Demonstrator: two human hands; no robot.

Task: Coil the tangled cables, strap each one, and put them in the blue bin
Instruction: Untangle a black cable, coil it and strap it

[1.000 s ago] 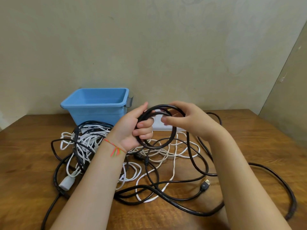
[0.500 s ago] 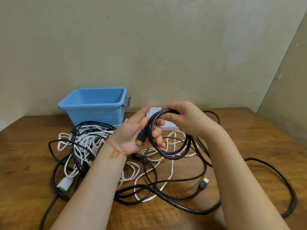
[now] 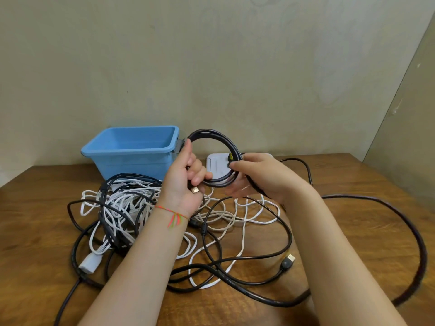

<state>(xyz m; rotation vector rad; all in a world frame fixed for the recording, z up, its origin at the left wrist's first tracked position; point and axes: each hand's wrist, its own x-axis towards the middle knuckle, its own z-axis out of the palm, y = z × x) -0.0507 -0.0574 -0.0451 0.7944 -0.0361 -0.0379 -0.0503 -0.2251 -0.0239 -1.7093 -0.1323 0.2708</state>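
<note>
Black coil (image 3: 219,158): several rounds of dark cable, held upright between both hands above the table, just right of the bin; kept off the heap, probably so fresh loops do not snag
Left hand (image 3: 186,180): fingers curled round the left side of the coil, thumb up along it; gold-tipped plug (image 3: 194,190) poking out under the fingers, likely trapped there to anchor the starting end
Right hand (image 3: 256,175): fingers wrapped round the right side of the coil, pinching the strands together; apparently laying in the next round
Loose tail (image 3: 421,255): thick black cable sweeping wide over the right of the table and back along the near edge; whether it joins the coil, cannot tell
Heap (image 3: 127,203): white and black cables knotted together at left, near the bin, none in loops; second black plug (image 3: 287,262) lying at near right
Blue bin (image 3: 131,147): far left against the wall, nothing visible inside
White device (image 3: 217,164): flat, behind the coil, partly hidden
Table (image 3: 353,175): brown wood
Stage: first coil part-wound, by the look; no strap visible; no cable in the bin
</note>
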